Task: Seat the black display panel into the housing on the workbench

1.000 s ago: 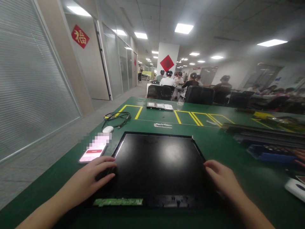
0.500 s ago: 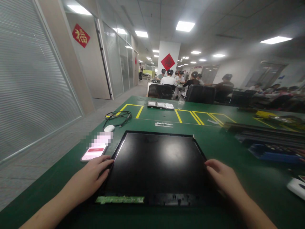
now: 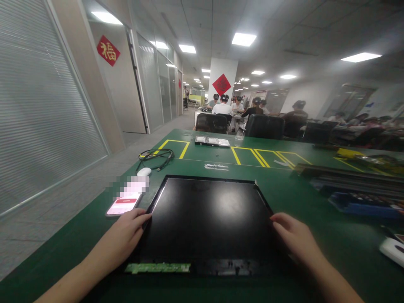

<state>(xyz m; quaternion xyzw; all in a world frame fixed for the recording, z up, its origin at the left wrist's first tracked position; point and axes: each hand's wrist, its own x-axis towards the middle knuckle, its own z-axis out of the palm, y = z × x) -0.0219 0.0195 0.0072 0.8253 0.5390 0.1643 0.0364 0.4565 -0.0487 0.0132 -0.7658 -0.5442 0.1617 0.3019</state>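
Note:
A black display panel [image 3: 208,214] lies face up on the green table [image 3: 284,277] in front of me. Along its near edge runs a strip of green circuit board [image 3: 159,267]. My left hand [image 3: 128,229] grips the panel's left edge, fingers on the rim and the thumb lower down. On the opposite side my right hand [image 3: 292,231] closes on the right edge, fingertips against the frame. The undersides of both grips are hidden. Just beyond my left hand lies a phone [image 3: 124,204] with a lit screen, partly pixelated.
Past the phone are a white mouse [image 3: 144,172] and a coiled black cable [image 3: 156,158]. Several hard drives [image 3: 212,141] sit at the far side. To the right are dark strips [image 3: 341,181], a blue tray [image 3: 362,206] and a white object [image 3: 393,249]. People sit beyond the table.
The view has tilted up slightly, so everything sits a little lower. Both hands keep their hold on the display panel, which shows no clear shift on the table.

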